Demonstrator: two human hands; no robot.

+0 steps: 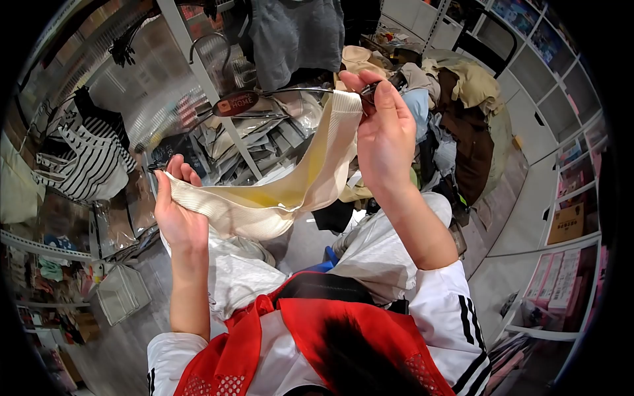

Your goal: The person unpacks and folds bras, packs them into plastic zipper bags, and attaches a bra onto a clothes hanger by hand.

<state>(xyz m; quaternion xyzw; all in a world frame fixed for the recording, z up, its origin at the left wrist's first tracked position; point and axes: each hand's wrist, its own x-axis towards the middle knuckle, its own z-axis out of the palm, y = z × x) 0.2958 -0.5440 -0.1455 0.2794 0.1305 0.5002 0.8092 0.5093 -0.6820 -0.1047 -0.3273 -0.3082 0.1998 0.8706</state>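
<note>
A cream ribbed garment (254, 221) with a yellow inside hangs in a sagging curve between my two hands. Its exact kind I cannot tell. It is at a metal clip hanger (297, 90) with a hook and a dark oval label (236, 103) reading "HOME". My left hand (181, 214) pinches the garment's left end at the dark clip there. Higher up, my right hand (386, 142) is closed on the hanger's right clip (389, 86), at the garment's other end. The fingertips of my right hand are partly hidden behind the clip.
A heap of clothes (465, 125) lies ahead to the right. Plastic-wrapped packets (284, 135) fill a shelf behind the hanger. Grey shorts (297, 39) and a striped top (86, 158) hang nearby. A white basket (123, 294) stands at left; white cabinets (528, 185) line the right.
</note>
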